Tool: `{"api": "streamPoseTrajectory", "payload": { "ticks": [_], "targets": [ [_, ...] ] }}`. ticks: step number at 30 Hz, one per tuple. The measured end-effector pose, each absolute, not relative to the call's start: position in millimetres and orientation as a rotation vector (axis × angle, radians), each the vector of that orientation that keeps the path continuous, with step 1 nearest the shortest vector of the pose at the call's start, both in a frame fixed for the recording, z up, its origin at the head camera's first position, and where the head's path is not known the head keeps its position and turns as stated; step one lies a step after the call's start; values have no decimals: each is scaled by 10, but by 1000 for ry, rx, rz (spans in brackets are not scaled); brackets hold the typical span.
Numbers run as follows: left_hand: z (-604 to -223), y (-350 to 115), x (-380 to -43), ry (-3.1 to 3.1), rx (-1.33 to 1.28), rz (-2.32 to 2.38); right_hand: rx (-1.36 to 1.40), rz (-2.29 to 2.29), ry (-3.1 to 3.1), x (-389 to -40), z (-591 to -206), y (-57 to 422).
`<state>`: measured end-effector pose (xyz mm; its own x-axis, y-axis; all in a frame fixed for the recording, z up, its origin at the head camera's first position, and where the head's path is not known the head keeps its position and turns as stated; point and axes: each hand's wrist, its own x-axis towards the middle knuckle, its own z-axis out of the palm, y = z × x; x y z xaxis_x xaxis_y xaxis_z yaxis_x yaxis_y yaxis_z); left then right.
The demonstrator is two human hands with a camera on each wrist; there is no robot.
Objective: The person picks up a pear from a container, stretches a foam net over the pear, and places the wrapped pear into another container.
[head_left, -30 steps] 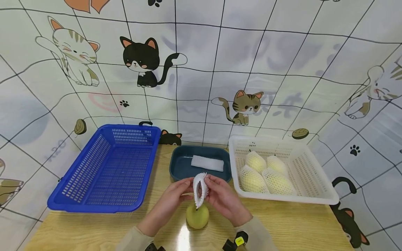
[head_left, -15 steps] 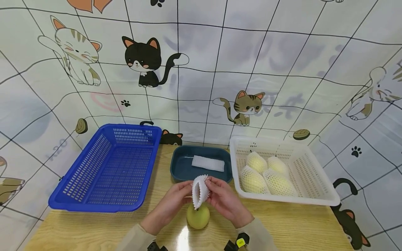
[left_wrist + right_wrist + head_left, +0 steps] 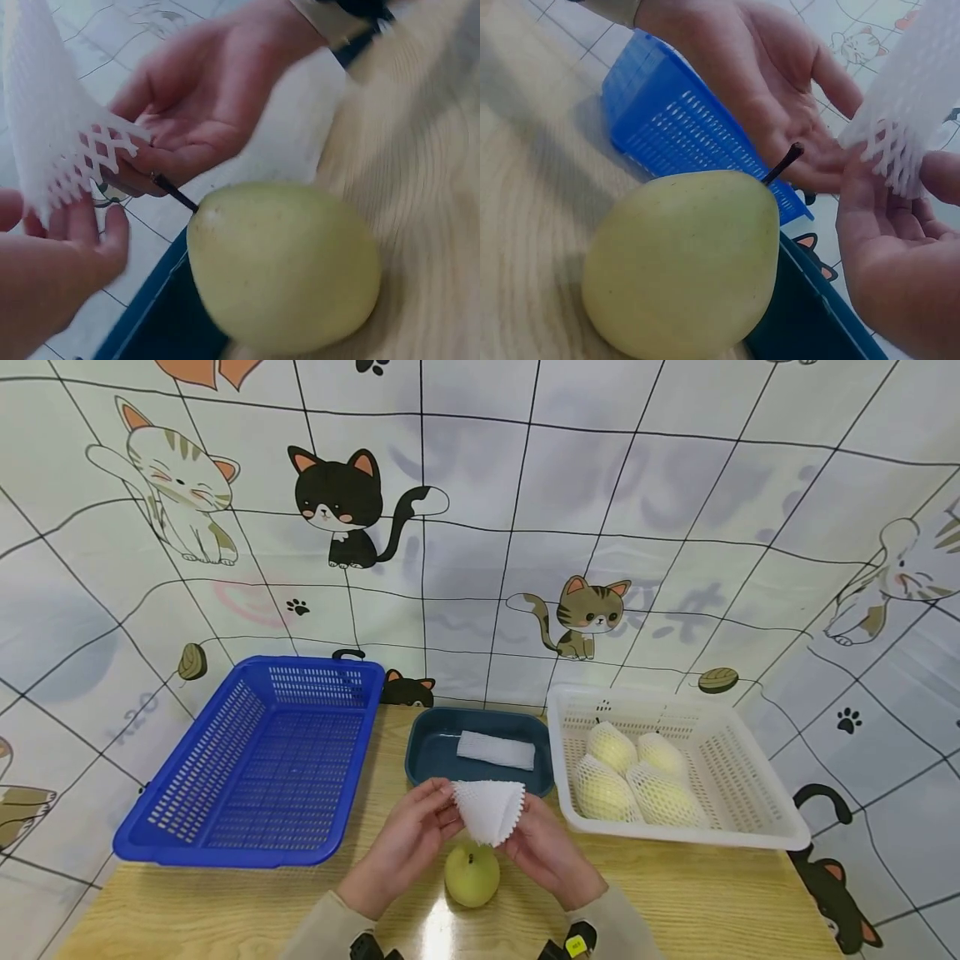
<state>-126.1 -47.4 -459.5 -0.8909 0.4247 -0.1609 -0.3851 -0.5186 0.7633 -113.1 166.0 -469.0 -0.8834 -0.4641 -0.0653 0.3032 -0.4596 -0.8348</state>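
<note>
A white foam fruit net [image 3: 489, 810] is spread flat between the two hands, its zigzag open edge turned to the right. My left hand [image 3: 412, 839] pinches its left side between thumb and fingers. On the other side, my right hand [image 3: 546, 852] holds the right edge, its fingertips partly behind the net. Below them a bare yellow-green pear [image 3: 472, 877] stands on the table with its dark stem up. In the left wrist view the net's lattice end [image 3: 94, 154] hangs close to the stem [image 3: 174, 193]; the right wrist view shows the pear [image 3: 682, 262] large.
Behind the hands is a dark teal tray [image 3: 420, 756] with a folded white foam net [image 3: 496, 750] in it. A blue basket [image 3: 341, 793] stands left. The white basket [image 3: 750, 793] at right holds several net-wrapped pears [image 3: 603, 789]. A cat-print cloth hangs behind.
The net has turned from edge-on, with its mouth facing left and down, to broadside and spread wider between the hands. More of the pear and its stem shows. The pear stays put.
</note>
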Motion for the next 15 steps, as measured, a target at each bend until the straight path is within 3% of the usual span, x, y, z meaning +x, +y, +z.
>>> {"api": "streamPoseTrajectory", "payload": {
  "ticks": [6, 15],
  "targets": [
    [-4619, -528, -1261, 859, -5, 2470, -158, -2373, 1224, -1131, -4688, 1680],
    [-4699, -533, -1201, 902, 93, 2430, -200, -2423, 1063, -1125, -4749, 1741]
  ]
}}
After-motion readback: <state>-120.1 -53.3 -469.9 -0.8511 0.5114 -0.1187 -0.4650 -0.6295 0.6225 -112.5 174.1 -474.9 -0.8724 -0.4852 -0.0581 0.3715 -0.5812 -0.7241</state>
